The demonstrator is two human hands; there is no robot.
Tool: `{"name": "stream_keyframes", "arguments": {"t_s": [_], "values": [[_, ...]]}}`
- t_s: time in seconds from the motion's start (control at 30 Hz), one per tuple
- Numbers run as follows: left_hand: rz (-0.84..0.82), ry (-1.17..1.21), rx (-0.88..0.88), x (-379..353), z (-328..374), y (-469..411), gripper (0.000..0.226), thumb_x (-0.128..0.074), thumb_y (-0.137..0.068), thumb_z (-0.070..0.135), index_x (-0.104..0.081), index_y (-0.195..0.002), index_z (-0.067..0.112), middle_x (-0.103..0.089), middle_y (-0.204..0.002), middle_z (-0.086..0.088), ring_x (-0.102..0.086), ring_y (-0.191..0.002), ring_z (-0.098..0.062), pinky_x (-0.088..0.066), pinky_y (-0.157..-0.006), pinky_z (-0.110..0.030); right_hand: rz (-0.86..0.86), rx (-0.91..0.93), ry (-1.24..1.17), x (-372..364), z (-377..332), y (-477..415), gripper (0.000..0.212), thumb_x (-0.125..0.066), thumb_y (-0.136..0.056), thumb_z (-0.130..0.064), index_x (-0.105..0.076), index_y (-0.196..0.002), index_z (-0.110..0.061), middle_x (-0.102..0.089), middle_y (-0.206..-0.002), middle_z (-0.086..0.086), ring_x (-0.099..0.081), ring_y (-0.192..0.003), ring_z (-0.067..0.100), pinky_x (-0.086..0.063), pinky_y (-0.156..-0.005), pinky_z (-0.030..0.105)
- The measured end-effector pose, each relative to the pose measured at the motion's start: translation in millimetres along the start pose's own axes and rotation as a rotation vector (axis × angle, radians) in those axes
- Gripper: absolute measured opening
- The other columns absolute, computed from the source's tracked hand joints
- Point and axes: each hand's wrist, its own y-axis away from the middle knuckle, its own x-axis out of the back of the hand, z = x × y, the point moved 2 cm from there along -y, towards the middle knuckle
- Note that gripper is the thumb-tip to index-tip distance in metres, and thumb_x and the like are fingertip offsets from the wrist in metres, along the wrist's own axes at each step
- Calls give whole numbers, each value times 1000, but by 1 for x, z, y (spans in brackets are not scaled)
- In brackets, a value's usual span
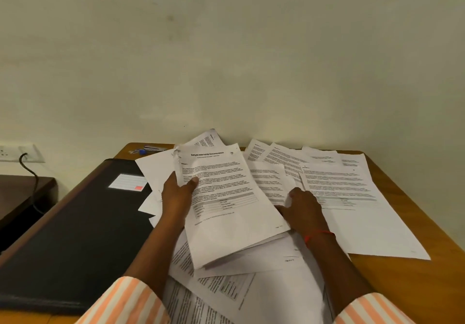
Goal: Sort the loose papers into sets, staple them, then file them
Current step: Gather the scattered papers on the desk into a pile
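Note:
Loose printed papers (337, 185) lie scattered over the wooden table (407, 223). My left hand (177, 193) grips the left edge of a small stack of sheets (226, 205), thumb on the top page, which carries a bold title and a table. My right hand (303, 208) rests on the papers just right of that stack, fingers spread and touching a sheet's edge; a red thread circles its wrist. More sheets (226, 288) lie near me, partly under my forearms. A stapler (151, 148) lies at the table's far left corner.
A black file folder (75, 235) with a white label lies on the left part of the table. A wall stands right behind the table. A wall socket (17, 153) with a black cable and a dark side surface (22, 193) are at the left.

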Motion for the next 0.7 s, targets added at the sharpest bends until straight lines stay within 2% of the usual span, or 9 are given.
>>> {"name": "stream_keyframes", "arguments": {"t_s": [0.07, 0.13, 0.27, 0.37, 0.47, 0.57, 0.63, 0.7], "values": [[13, -107, -46, 1, 2, 3, 34, -67, -98, 25, -56, -130, 25, -68, -123, -1, -69, -106, -30, -59, -86, -50, -9, -64, -13, 2, -3, 2, 64, -85, -74, -48, -55, -110, -4, -48, -112, 15, -59, -102, 36, -42, -75, 30], [7, -219, -93, 0, 2, 5, 31, -65, -99, 24, -55, -127, 26, -65, -124, 2, -67, -109, -29, -58, -87, -49, -38, -102, 10, 2, -2, 1, 70, -85, -72, -53, -54, -112, -4, -49, -116, 17, -58, -105, 36, -42, -79, 33], [-31, -365, -146, -2, 2, 6, 33, -62, -100, 21, -53, -132, 23, -65, -126, 1, -67, -108, -29, -56, -85, -44, -40, -91, 20, 2, -1, -3, 71, -85, -69, -57, -55, -107, -5, -61, -105, 11, -59, -100, 30, -36, -67, 30], [-21, -320, -145, -1, 3, 7, 35, -63, -100, 20, -53, -133, 22, -65, -128, -3, -66, -109, -29, -57, -87, -45, -3, -112, -100, 3, 1, -6, 57, -91, -69, -37, -59, -102, -4, -63, -93, 7, -63, -93, 26, -34, -62, 27], [5, -222, -127, 2, 3, 4, 39, -66, -98, 19, -54, -135, 18, -65, -130, -5, -64, -110, -28, -55, -87, -43, 29, -102, -196, 3, 5, -5, 35, -87, -74, -23, -66, -100, -11, -65, -97, 5, -65, -102, 26, -38, -73, 25], [29, -129, -90, 4, 4, 1, 41, -66, -98, 17, -53, -137, 16, -64, -131, -8, -63, -115, -30, -52, -88, -40, 67, -93, -200, 1, 1, 1, 48, -82, -79, -33, -59, -111, -5, -57, -111, 16, -60, -102, 35, -41, -76, 30], [41, -93, -65, 5, 3, 1, 42, -65, -98, 15, -52, -138, 14, -63, -133, -10, -62, -118, -31, -51, -89, -39, 85, -80, -133, -2, -3, 2, 58, -81, -79, -39, -55, -115, -3, -59, -112, 20, -60, -101, 38, -43, -75, 34], [49, -84, -47, 4, 5, 3, 42, -64, -99, 14, -51, -139, 13, -61, -135, -10, -60, -121, -33, -50, -90, -39, 75, -53, -73, -3, -6, 1, 53, -79, -82, -36, -55, -116, -3, -63, -111, 19, -61, -103, 39, -44, -76, 35]]}}
